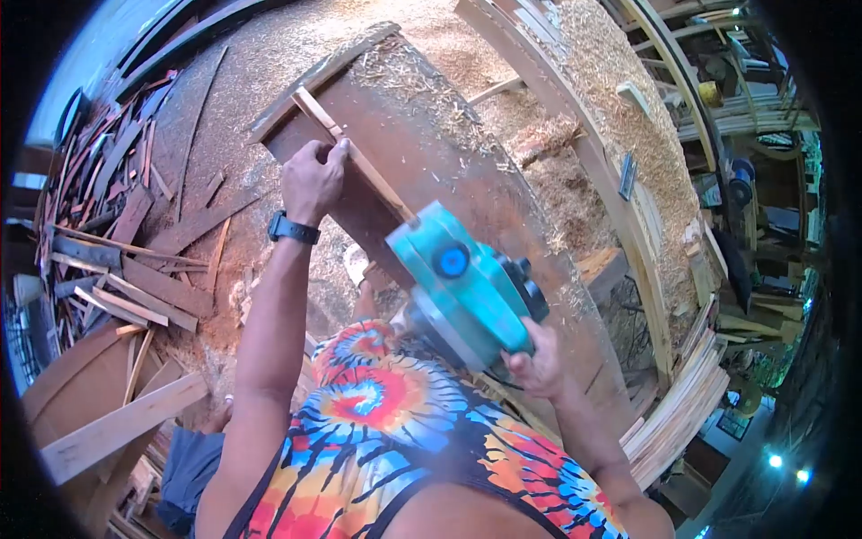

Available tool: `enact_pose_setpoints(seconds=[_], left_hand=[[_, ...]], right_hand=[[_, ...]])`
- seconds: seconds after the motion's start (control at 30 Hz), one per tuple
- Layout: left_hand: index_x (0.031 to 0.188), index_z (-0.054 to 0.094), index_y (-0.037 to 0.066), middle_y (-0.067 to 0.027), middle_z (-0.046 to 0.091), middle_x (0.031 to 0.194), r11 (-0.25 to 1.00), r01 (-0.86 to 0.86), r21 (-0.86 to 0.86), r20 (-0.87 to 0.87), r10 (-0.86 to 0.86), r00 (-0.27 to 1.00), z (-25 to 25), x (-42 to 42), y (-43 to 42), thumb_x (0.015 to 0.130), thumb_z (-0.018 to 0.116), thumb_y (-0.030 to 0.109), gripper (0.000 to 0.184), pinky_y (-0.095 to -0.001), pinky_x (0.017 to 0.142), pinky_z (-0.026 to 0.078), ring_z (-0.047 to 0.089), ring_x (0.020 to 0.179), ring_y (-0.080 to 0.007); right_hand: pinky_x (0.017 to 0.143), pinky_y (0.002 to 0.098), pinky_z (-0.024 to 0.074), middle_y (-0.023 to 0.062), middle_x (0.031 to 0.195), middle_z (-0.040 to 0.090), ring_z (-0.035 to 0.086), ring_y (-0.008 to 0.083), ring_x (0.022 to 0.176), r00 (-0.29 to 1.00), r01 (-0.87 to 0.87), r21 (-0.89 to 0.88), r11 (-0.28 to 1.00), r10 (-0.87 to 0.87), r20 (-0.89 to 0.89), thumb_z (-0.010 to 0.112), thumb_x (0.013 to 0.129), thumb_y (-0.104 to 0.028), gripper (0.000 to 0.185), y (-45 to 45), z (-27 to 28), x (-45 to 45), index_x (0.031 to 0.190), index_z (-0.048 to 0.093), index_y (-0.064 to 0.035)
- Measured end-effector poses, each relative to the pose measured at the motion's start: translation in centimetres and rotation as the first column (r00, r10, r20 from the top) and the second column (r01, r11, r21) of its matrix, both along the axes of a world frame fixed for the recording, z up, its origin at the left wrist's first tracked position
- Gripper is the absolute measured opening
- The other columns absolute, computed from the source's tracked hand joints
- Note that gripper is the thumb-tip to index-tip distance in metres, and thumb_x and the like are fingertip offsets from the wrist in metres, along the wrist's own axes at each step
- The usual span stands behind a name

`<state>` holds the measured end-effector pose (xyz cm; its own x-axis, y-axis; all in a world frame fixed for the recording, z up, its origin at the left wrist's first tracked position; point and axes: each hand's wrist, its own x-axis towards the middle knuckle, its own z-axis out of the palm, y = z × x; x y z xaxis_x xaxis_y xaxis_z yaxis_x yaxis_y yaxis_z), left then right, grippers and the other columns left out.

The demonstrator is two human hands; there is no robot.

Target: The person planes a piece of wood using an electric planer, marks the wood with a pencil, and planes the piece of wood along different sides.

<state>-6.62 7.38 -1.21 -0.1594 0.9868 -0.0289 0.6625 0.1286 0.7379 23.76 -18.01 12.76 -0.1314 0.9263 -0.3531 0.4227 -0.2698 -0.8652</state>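
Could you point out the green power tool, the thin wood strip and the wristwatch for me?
Green power tool (467, 292): head view, on its casing.
Thin wood strip (377, 181): head view, on its middle stretch.
Wristwatch (301, 232): head view, on its strap.

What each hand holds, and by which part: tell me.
Right hand: the green power tool, by its rear handle. Left hand: fingertips at the narrow wooden strip, towards its far end; a firm grip can't be told.
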Motion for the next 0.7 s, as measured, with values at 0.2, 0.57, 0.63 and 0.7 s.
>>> enact_pose_setpoints(seconds=[0.2, 0.57, 0.63, 0.7], left_hand=[[0.093, 0.074, -0.001, -0.0243, 0.072, 0.087, 0.995, -0.024, -0.094, 0.108, 0.035, 0.994, -0.7, 0.0, 0.5, 0.093, 0.065, 0.049, 0.051, -0.0444, 0.076, 0.054, 0.071, 0.084, -0.0392], [0.091, 0.071, -0.002, -0.0049, 0.067, 0.073, 0.988, -0.094, -0.121, 0.3, 0.127, 0.945, -2.2, -5.1, -0.8, 0.104, 0.058, 0.041, 0.047, -0.0295, 0.06, 0.05, 0.061, 0.065, -0.0124], [0.093, 0.072, -0.002, -0.0043, 0.066, 0.074, 0.977, -0.127, -0.171, 0.372, 0.183, 0.91, -2.4, -7.1, -1.2, 0.104, 0.058, 0.039, 0.044, -0.0264, 0.059, 0.049, 0.06, 0.064, -0.0102], [0.097, 0.072, 0.0, -0.0026, 0.065, 0.076, 0.97, -0.15, -0.189, 0.404, 0.216, 0.889, -1.9, -8.6, -1.8, 0.105, 0.058, 0.036, 0.039, -0.0228, 0.058, 0.047, 0.058, 0.064, -0.0077]], right_hand=[[0.049, 0.0284, 0.0436, 0.0, 0.062, 0.056, 0.056, 0.0113, 0.053, 0.999, 0.025, 0.03, 0.999, -0.025, 0.032, 0.059, 0.082, -0.082, 0.079, -2.5, -0.7, 0.9, 0.085, 0.058, -0.0037], [0.06, 0.0375, 0.0512, 0.0159, 0.072, 0.064, 0.07, 0.028, 0.066, 0.995, -0.093, 0.054, 0.994, 0.091, 0.048, 0.066, 0.087, -0.07, 0.072, 7.3, -0.3, -4.2, 0.097, 0.061, 0.001], [0.061, 0.0382, 0.0514, 0.0163, 0.071, 0.064, 0.069, 0.0281, 0.066, 0.994, -0.101, 0.041, 0.994, 0.1, 0.033, 0.066, 0.089, -0.067, 0.068, 10.5, 0.6, -6.2, 0.096, 0.061, 0.0008], [0.061, 0.039, 0.0514, 0.0169, 0.071, 0.064, 0.069, 0.0286, 0.066, 0.995, -0.1, 0.084, 0.991, 0.1, 0.011, 0.066, 0.091, -0.063, 0.064, 13.7, 0.6, -8.3, 0.095, 0.061, 0.0006]])
